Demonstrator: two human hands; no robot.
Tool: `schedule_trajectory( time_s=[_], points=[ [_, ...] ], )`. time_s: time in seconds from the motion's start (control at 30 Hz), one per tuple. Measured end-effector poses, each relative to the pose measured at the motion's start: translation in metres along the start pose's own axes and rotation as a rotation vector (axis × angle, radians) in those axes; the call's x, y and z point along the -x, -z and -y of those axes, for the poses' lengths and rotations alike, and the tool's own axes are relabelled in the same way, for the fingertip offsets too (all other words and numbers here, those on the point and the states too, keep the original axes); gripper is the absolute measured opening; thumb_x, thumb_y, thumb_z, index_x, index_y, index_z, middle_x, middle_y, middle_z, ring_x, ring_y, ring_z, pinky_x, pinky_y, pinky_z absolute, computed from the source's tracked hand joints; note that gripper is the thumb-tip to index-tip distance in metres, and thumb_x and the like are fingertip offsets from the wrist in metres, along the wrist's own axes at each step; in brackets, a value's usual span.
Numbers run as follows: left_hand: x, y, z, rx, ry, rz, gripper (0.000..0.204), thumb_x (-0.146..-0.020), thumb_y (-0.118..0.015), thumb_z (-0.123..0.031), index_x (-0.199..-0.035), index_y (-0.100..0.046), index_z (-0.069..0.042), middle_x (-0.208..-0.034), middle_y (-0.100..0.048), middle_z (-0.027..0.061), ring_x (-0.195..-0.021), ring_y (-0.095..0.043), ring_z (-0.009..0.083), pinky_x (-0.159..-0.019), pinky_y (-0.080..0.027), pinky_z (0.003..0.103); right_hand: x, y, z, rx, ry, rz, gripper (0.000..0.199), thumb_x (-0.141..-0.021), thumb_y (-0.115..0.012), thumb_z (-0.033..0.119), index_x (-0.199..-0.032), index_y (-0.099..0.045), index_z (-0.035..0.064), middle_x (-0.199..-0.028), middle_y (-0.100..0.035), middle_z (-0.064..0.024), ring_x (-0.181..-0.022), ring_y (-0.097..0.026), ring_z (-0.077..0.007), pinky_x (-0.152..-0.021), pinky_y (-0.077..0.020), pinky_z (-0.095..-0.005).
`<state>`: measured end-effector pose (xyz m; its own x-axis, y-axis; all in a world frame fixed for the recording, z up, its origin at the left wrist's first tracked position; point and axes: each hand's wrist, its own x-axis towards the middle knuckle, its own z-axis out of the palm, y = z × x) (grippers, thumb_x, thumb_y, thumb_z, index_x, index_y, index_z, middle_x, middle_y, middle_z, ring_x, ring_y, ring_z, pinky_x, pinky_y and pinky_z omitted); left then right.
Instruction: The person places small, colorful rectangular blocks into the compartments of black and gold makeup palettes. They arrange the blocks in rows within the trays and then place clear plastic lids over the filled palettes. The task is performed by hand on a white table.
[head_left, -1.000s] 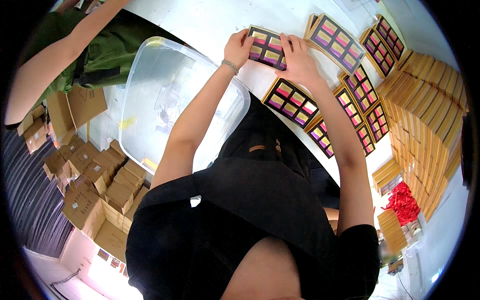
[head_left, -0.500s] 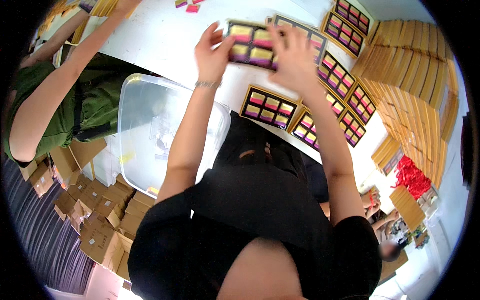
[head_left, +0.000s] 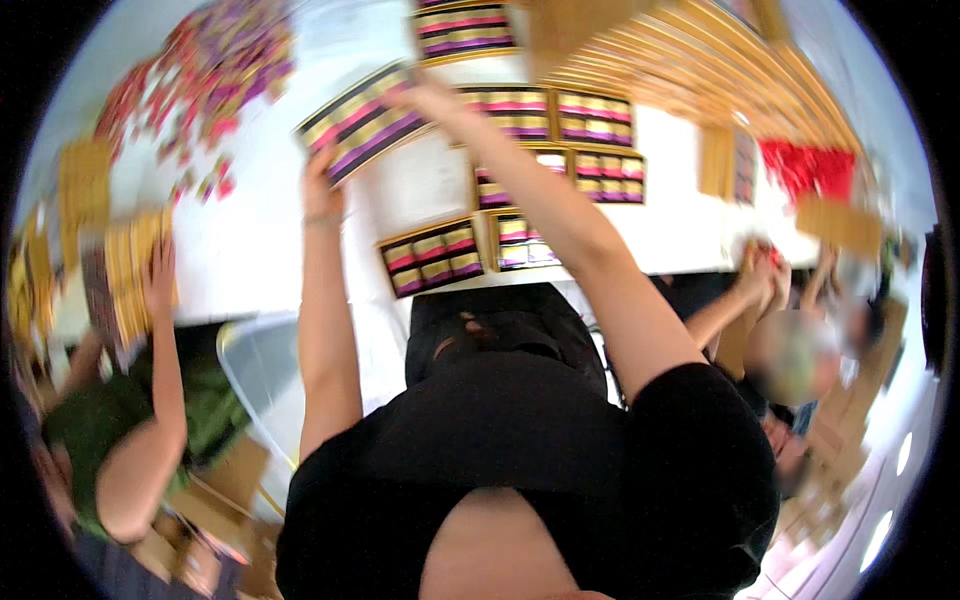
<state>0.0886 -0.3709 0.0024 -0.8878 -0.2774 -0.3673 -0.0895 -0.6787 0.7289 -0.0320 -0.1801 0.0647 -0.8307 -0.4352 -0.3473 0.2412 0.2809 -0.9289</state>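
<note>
A flat black box with a gold rim, filled with rows of gold, pink and purple wrapped pieces, is tilted above the white table. My left hand grips its lower left edge, fingers closed around it. At its right end, my right hand is closed on the edge; the fingers are blurred. Beneath my right forearm and beside it lie more filled boxes of the same kind, among them one near the table's front edge and one farther right.
A heap of loose wrapped pieces covers the far left of the table. Stacked yellow-brown boxes stand at the back right, near a red pile. A co-worker's hand touches boxes at left. A clear plastic bin stands below the table edge.
My view has swung, bringing the loose heap into sight. My right hand's fingers, spread and blurred before, are now on the box's right edge. The box is now tilted, its right end higher.
</note>
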Motion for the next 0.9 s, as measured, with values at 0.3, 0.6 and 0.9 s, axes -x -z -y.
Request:
schedule_trajectory(
  time_s=[0.3, 0.6, 0.9],
  points=[
    [0.105, -0.203, 0.032, -0.227, 0.329, 0.433, 0.050, -0.079, -0.066, -0.006, -0.125, -0.050, 0.003, -0.109, -0.063, 0.0090, -0.097, -0.062, 0.0187, -0.088, -0.048, 0.031, 0.250, 0.127, -0.034, -0.528, -0.046, -0.506, 0.102, -0.071, -0.074, 0.031, -0.149, -0.012, 0.0089, -0.146, -0.023, -0.0163, -0.136, -0.028, -0.0282, -0.111, -0.0244, -0.0422],
    [0.138, -0.339, 0.098, -0.434, 0.087, 0.818, 0.090, -0.089, -0.062, -0.035, -0.147, -0.005, 0.003, -0.155, -0.006, 0.0198, -0.144, -0.009, 0.0242, -0.112, -0.023, 0.036, 0.383, 0.373, -0.077, -1.017, 0.152, -1.299, 0.047, -0.078, -0.066, 0.037, -0.120, -0.054, 0.0197, -0.126, -0.050, -0.0098, -0.111, -0.046, -0.0382, -0.078, -0.0401, -0.0644],
    [0.136, -0.208, 0.059, -0.980, -0.065, 0.254, 0.084, -0.080, -0.072, -0.036, -0.144, -0.029, -0.001, -0.142, -0.040, 0.0202, -0.133, -0.037, 0.0265, -0.108, -0.032, 0.035, 0.350, 0.484, -0.138, -0.775, -0.004, -1.040, 0.091, -0.070, -0.055, 0.068, -0.145, -0.029, 0.0229, -0.153, -0.023, -0.0053, -0.138, -0.020, -0.0342, -0.103, -0.0213, -0.0642]
  ],
)
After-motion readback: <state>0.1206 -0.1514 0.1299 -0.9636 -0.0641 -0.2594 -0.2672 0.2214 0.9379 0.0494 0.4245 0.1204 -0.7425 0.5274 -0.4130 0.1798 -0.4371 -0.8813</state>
